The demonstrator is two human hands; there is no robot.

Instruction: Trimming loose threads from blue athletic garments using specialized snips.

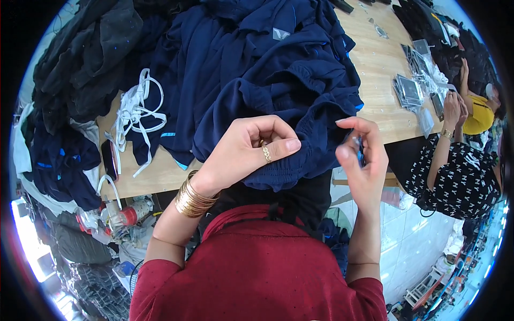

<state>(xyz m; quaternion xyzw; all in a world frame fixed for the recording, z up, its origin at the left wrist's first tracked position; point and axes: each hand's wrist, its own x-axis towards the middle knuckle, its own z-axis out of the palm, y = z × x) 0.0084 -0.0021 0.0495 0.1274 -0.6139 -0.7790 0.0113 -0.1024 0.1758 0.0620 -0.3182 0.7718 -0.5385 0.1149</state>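
Observation:
A navy garment with a gathered elastic waistband [278, 174] lies bunched at the table's near edge, in front of my body. Over its left part is my left hand [257, 144], thumb and forefinger pinched together; anything between the tips is too small to make out. My right hand [367, 160] is raised just right of the waistband, apart from the other hand. Its fingers curl around a small bluish thing, mostly hidden in the palm, while thumb and forefinger stand apart. More navy garments [214, 59] are heaped beyond.
White cords [140, 109] lie tangled on the left, near a phone [110, 159] at the wooden table's [369, 48] edge. Black garments [91, 48] are piled at the far left. To the right, a co-worker's hands [452, 109] are by flat clear packets [409, 91].

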